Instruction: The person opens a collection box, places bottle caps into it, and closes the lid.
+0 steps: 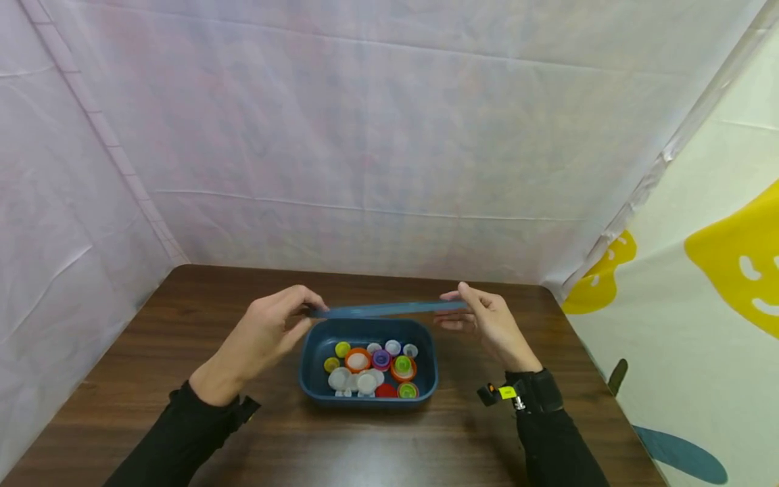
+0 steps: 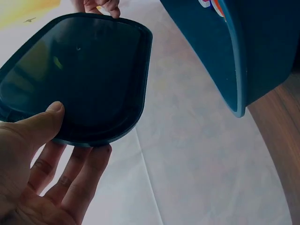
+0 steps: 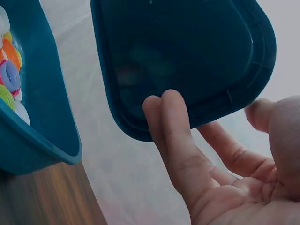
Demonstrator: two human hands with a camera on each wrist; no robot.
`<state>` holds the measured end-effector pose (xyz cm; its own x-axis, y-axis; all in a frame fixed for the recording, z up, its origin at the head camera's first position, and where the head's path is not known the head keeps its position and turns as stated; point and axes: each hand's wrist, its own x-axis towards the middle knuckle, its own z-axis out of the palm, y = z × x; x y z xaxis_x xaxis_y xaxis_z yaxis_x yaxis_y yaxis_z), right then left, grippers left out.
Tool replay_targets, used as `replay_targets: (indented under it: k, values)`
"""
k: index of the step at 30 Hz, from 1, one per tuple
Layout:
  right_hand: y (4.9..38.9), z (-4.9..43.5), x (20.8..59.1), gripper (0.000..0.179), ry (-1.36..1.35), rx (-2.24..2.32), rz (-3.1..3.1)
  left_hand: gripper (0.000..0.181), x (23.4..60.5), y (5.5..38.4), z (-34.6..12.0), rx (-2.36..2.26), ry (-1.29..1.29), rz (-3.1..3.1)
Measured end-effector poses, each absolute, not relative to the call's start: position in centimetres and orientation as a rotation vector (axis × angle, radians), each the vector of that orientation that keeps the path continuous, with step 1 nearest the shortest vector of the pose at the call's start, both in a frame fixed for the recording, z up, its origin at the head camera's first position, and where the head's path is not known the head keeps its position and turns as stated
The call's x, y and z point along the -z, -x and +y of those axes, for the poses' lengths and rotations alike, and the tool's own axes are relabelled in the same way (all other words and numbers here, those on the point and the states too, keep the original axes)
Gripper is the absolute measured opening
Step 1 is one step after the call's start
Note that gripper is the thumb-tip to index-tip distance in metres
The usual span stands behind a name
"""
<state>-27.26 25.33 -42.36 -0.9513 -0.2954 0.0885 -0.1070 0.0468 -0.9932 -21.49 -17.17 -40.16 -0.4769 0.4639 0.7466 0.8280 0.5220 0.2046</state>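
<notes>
A dark blue plastic lid is held in the air just beyond the far rim of a matching rectangular tub. In the head view it appears nearly edge-on. My left hand pinches one end, its thumb lying on the face of the lid in the left wrist view. At the opposite end my right hand grips the lid's edge; two of its fingers press the recessed face. Inside the uncovered tub lie several plastic bottle caps in white, yellow, orange, purple, green and red.
The tub stands on a dark wood-grain table. White cloth hangs behind the table and at the left. At the right, another cloth bears yellow smiling shapes. A black strap with a small device is worn at the right wrist.
</notes>
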Motion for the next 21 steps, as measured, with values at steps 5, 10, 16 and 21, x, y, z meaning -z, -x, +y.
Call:
replay_targets:
  k: [5,10,16,21]
  values:
    - [27.2,25.4,42.4,0.047,0.381,1.985,2.250,0.045,40.7,21.9,-17.3,0.742,1.038,-2.160]
    - [27.1,25.3,42.2,0.038,0.363,1.934,2.276,0.046,41.1,22.5,-17.3,0.719,0.998,-2.159]
    - [27.0,25.0,42.3,0.040,0.325,1.901,2.293,0.050,41.6,22.7,-17.2,0.720,0.935,-2.206]
    - [26.8,24.8,42.2,0.040,0.299,1.969,2.272,0.048,41.5,22.1,-17.1,0.840,0.681,-2.468]
